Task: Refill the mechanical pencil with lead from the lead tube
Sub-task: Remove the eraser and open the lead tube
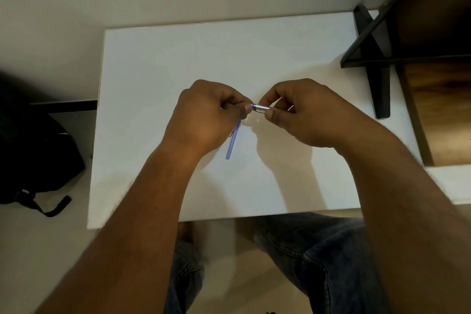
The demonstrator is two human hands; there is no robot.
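Most of the slim translucent blue mechanical pencil (232, 142) is hidden inside the left hand (201, 120); only its lower barrel pokes out below the fist, slanting down over the white rectangular tabletop (158, 64). Whether any lead tube is present cannot be made out. The left hand is curled closed around the pencil, thumb pressed near a short silver metal cylinder (260, 108). The right hand (303, 115) pinches the cylinder's other end between thumb and forefinger, remaining fingers folded in. Both hands hover just above the tabletop's middle, nearly touching each other.
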